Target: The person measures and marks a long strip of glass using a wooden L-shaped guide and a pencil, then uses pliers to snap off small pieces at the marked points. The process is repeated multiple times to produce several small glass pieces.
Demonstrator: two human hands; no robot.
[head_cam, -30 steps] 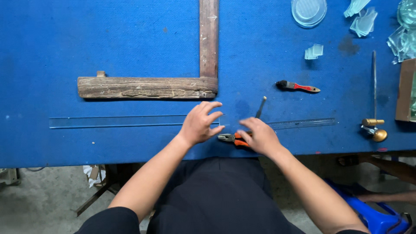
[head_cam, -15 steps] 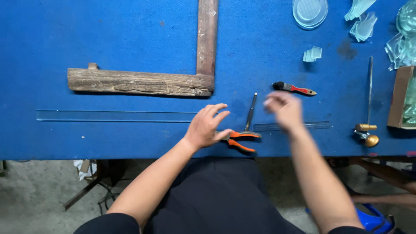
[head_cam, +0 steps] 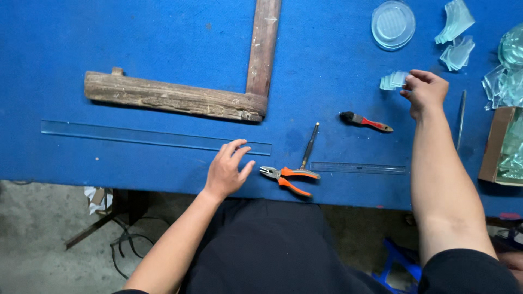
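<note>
Right hand point(head_cam: 425, 90) has shot out from near the pliers to the far right of the bench point(head_cam: 163, 38), and its grip is now pinched on a small stack of glass pieces point(head_cam: 393, 80), so it looks like the snapped-off bits are what's being dealt with. Closest in, the left hand point(head_cam: 226, 171) lies flat and released, fingertips on the end of the long glass strip point(head_cam: 155, 138), same spot as before. Just right of it the orange pliers point(head_cam: 289, 178) lie dropped, with a thin dark rod point(head_cam: 309, 146) and a shorter glass strip point(head_cam: 357, 167) beside them. Further out there's a red-handled brush point(head_cam: 366, 121), then the old wooden frame corner point(head_cam: 180, 98), and a round glass dish point(head_cam: 393, 23) at the back.
</note>
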